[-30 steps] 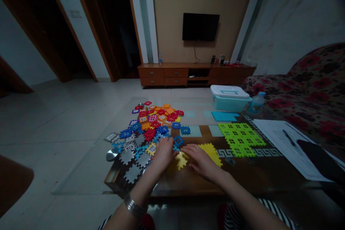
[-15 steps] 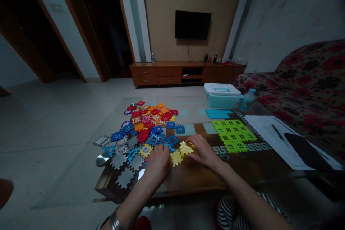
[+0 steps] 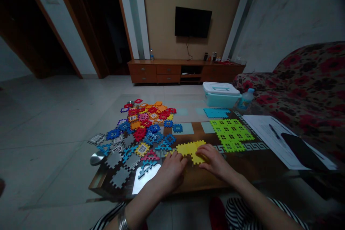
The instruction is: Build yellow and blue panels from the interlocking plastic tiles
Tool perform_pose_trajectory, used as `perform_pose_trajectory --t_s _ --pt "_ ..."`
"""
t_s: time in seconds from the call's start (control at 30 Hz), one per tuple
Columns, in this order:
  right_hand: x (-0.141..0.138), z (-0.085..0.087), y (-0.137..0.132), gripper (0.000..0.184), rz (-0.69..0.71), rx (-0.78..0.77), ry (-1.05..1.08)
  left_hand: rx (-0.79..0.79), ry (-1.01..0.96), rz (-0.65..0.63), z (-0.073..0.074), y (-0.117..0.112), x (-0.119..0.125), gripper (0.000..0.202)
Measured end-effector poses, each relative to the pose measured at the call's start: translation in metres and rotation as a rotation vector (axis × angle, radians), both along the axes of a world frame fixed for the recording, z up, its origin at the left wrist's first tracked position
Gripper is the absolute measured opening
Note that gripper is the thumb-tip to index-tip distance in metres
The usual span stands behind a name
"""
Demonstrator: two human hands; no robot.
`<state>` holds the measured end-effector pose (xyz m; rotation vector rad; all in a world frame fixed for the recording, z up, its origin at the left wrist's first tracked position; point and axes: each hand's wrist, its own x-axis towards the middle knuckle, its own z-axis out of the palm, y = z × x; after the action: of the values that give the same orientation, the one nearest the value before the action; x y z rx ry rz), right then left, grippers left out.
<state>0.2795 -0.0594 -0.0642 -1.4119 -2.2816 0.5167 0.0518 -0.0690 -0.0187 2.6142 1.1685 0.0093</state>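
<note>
Several yellow interlocking plastic tiles (image 3: 188, 148) with toothed edges lie on the glass table, joined in a stepped shape. My right hand (image 3: 214, 160) grips the right-hand tile, with the thumb at its near edge and the fingers over its top. My left hand (image 3: 172, 169) is closed with curled fingers at the near left of the joined tiles. A bit of yellow shows just behind those fingers, and what they hold is hidden. Left of it lie a pink arched piece (image 3: 150, 156), a blue arched piece (image 3: 147, 169) and a yellow window tile (image 3: 142, 149).
A pile of red and orange tiles (image 3: 148, 113) with blue and grey ones spreads over the table's left. On the right lie a joined green sheet (image 3: 231, 133), a blue sheet (image 3: 216, 113), papers (image 3: 258, 129) and a black phone-like object (image 3: 303, 151). Behind stand a lidded box (image 3: 222, 97) and a bottle (image 3: 245, 100).
The yellow tiles, tilted between my hands before, now lie flatter and show a wider joined shape. Both hands have moved right and slightly nearer, uncovering the pink and blue arched pieces.
</note>
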Motion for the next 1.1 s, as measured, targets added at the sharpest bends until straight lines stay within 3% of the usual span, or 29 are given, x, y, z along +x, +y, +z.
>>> perform_pose_trajectory --t_s 0.3,0.53,0.73,0.93,1.1 --pt "0.000 -0.004 0.001 0.037 0.029 0.009 0.008 0.042 0.115 0.168 0.001 0.010 -0.016 0.034" --pt "0.006 -0.005 0.002 0.035 0.073 0.002 0.005 0.023 0.037 0.129 -0.004 0.007 -0.006 0.039" --pt "-0.011 0.012 -0.003 0.014 0.080 0.054 -0.179 0.015 -0.012 0.138 -0.019 0.007 0.004 0.036" --pt "-0.025 0.021 -0.016 0.020 -0.013 0.014 -0.273 0.061 -0.102 0.169 -0.020 0.008 0.006 0.032" --pt "-0.024 0.018 -0.014 0.021 0.013 0.008 -0.299 0.043 -0.175 0.093 -0.026 0.016 0.011 0.036"
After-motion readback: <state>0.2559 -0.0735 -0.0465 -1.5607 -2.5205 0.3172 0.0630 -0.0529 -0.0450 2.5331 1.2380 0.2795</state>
